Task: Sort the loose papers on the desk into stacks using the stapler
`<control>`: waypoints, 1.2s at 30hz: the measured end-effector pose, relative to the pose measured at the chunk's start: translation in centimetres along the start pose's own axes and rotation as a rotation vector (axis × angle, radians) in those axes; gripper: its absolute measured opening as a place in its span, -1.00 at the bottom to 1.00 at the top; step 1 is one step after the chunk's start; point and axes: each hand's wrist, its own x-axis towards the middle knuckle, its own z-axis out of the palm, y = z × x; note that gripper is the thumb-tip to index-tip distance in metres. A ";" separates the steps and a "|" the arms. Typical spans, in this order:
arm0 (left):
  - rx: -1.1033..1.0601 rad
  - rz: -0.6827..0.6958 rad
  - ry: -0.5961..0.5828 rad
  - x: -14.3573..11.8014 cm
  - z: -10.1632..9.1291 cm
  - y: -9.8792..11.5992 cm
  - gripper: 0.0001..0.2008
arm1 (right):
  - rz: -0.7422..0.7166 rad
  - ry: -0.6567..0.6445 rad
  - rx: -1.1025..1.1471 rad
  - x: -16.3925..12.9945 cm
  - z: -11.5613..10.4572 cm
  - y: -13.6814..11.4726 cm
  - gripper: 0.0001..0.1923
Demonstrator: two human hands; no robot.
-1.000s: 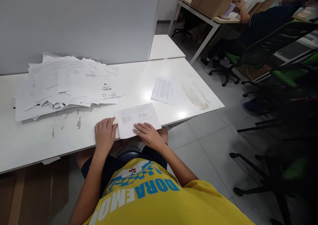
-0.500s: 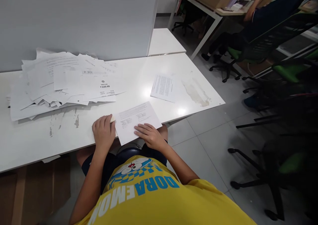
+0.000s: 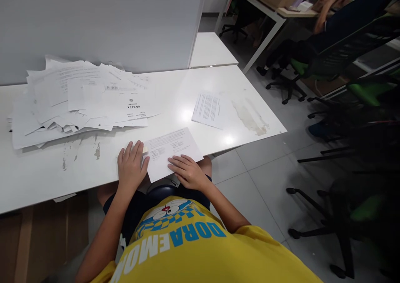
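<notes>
A printed sheet of paper (image 3: 162, 166) lies at the front edge of the white table, its near corner reaching past the edge. My right hand (image 3: 187, 171) rests flat on its lower right part, fingers stretched out. At the sheet's left side my left hand (image 3: 131, 166) lies palm down with its fingers a little spread and its thumb pointing at the paper. A small pale yellow piece (image 3: 145, 150) shows beside the left fingers; most of it is hidden and its kind is unclear.
A messy heap of printed papers (image 3: 90, 102) covers the table's left. Folded printed sheets (image 3: 208, 110) lie further right, near a peeled, stained patch (image 3: 250, 116). A grey partition (image 3: 93, 21) stands behind. At right, a person (image 3: 350, 21) sits at another desk among chairs.
My left hand's fingers have spread and its thumb has moved out toward the sheet. The right hand and the sheet stay nearly in place. The view has shifted slightly.
</notes>
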 end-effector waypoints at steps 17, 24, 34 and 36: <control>0.067 0.036 0.038 -0.6 -0.3 0.3 -0.45 | 0.089 0.224 -0.149 -1.9 -1.2 0.7 -0.46; -0.163 0.025 0.007 -1.4 -3.8 2.7 -0.64 | 0.199 0.428 -0.075 -2.8 0.5 -0.8 -0.48; -0.717 -0.738 -0.290 -0.1 -8.7 0.8 -0.32 | -0.156 0.054 -0.133 2.6 3.7 -3.4 -0.62; -0.673 -0.821 -0.101 0.2 -9.6 -1.6 -0.41 | -0.160 0.056 -0.142 4.2 2.6 -2.2 -0.59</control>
